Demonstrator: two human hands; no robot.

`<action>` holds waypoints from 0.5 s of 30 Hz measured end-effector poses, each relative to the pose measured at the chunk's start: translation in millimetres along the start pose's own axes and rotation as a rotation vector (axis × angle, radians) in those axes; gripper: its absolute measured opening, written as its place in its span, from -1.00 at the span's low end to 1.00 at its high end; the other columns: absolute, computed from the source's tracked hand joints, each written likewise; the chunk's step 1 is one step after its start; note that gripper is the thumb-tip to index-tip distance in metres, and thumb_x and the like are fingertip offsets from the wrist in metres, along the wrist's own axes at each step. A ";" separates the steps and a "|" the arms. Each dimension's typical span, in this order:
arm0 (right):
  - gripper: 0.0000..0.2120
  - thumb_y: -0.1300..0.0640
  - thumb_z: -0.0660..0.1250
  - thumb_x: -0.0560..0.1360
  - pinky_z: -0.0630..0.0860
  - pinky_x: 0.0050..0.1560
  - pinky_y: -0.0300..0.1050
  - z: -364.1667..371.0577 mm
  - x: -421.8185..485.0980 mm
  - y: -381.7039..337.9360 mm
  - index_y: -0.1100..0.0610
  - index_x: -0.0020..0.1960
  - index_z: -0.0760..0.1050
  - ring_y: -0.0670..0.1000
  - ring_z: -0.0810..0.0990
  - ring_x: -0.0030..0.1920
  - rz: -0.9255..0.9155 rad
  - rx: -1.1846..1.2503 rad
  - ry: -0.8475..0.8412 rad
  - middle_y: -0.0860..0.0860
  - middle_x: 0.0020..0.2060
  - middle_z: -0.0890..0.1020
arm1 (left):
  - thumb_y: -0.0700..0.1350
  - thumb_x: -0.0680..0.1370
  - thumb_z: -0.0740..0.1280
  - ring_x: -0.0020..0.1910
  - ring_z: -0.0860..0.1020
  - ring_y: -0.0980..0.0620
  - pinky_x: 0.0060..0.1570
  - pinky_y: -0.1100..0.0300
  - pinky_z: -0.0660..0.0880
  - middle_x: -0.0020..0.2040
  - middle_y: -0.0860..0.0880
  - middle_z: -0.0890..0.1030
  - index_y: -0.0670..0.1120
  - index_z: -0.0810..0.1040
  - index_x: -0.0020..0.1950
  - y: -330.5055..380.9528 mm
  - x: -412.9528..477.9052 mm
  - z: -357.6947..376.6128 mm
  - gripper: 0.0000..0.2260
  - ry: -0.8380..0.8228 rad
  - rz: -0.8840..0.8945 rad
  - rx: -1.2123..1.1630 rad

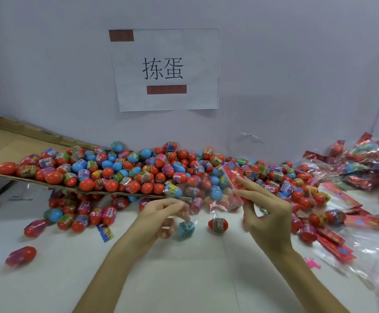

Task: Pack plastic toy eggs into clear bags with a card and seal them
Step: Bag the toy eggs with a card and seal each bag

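My right hand [265, 213] pinches a clear bag [220, 199] by its red card top [232, 175], and the bag holds several eggs. My left hand [161, 215] hovers low over the table with curled, blurred fingers, right beside a blue egg [186, 230]. I cannot tell whether it touches the egg. A red egg [217, 225] lies on the white table [184, 267] just under the bag. Behind, a big heap of red, blue and pink toy eggs [138, 172] spills off a tilted cardboard sheet [8, 141].
Flat empty bags with red cards [335, 242] are stacked at the right, and filled bags [360, 163] are piled at the far right. Loose eggs [21, 256] lie at the left front. A paper sign [166, 68] hangs on the wall behind.
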State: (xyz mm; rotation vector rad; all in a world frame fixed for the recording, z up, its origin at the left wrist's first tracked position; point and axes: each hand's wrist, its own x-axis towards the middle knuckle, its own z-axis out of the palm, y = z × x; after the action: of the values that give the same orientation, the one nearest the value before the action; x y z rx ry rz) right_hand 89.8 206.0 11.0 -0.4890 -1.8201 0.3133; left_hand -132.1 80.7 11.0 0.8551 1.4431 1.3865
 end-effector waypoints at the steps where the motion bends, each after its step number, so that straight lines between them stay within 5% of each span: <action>1: -0.61 0.60 0.40 0.35 0.61 0.16 -0.24 -0.5 0.4 0.0 0.24 0.03 0.72 0.02 0.67 0.21 0.015 0.007 0.006 0.07 0.14 0.69 | -0.04 0.61 0.38 -0.45 0.45 0.10 -0.48 0.32 0.34 -0.09 -0.10 0.72 -0.07 0.75 -0.03 -0.3 -1.1 -0.7 -0.83 -0.010 0.005 -0.028; 5: -0.52 0.63 0.36 0.38 0.59 0.10 -0.35 -1.4 3.0 -2.1 0.20 0.15 0.69 -0.01 0.63 0.29 0.094 0.042 -0.018 0.04 0.22 0.66 | -0.07 0.57 0.41 -0.44 0.42 0.13 -0.41 0.33 0.33 -0.14 -0.05 0.70 -0.09 0.75 -0.04 2.4 -2.3 -4.7 -0.85 -0.004 0.034 -0.100; 9: -0.31 0.57 0.34 0.44 0.32 0.31 -0.52 -0.5 4.3 -5.4 0.12 0.48 0.46 -0.14 0.36 0.50 0.202 0.045 -0.084 -0.01 0.47 0.47 | 0.01 0.43 0.46 -0.45 0.42 0.15 -0.43 0.34 0.34 -0.19 -0.05 0.69 -0.10 0.75 -0.12 0.9 -0.9 -2.6 -0.81 0.046 0.085 -0.135; 12: -0.37 0.52 0.38 0.43 0.29 0.37 -0.46 3.5 2.2 -9.7 0.15 0.44 0.46 -0.06 0.38 0.46 0.188 0.028 -0.042 0.04 0.42 0.48 | 0.00 0.44 0.46 -0.40 0.51 0.14 -0.42 0.33 0.41 -0.17 -0.09 0.72 -0.09 0.77 -0.14 -0.9 0.0 3.4 -0.82 0.106 0.120 -0.152; 15: -0.55 0.32 0.40 0.45 0.44 0.36 -0.20 8.5 -3.5 -13.2 0.11 0.33 0.53 -0.02 0.49 0.33 0.080 0.048 -0.098 0.00 0.26 0.54 | -0.05 0.47 0.48 -0.35 0.59 0.11 -0.40 0.31 0.48 -0.12 -0.14 0.75 -0.11 0.77 -0.14 -3.5 0.2 13.6 -0.85 0.133 0.135 -0.153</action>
State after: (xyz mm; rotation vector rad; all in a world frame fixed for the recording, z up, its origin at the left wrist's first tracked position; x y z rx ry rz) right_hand 80.3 193.0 11.5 -0.5219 -1.8860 0.4416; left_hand -119.0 85.0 8.5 0.7864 1.3777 1.6598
